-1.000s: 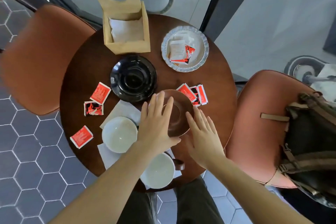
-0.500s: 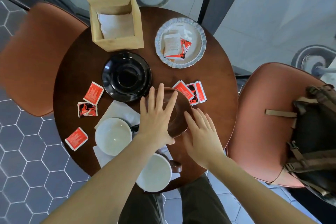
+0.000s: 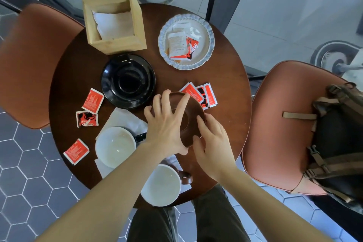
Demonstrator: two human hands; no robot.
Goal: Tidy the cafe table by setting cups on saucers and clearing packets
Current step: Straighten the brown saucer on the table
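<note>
Left hand [image 3: 167, 129] spread over the brown saucer [image 3: 191, 118], right hand [image 3: 213, 143] gripping its near-right rim, both grasping it near the table [image 3: 225, 76] centre. Tilted, round, no long axis. Red packets [image 3: 200, 94] just beyond; print unreadable. Black saucer [image 3: 128, 80] far-left; white cups [image 3: 115, 146] by the near edge.

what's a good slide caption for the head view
Both hands grip a brown saucer amid scattered red packets.

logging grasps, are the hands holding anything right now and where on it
Both hands grip the brown saucer by its rim: the left hand over its left side, the right hand at its near-right edge.
</note>
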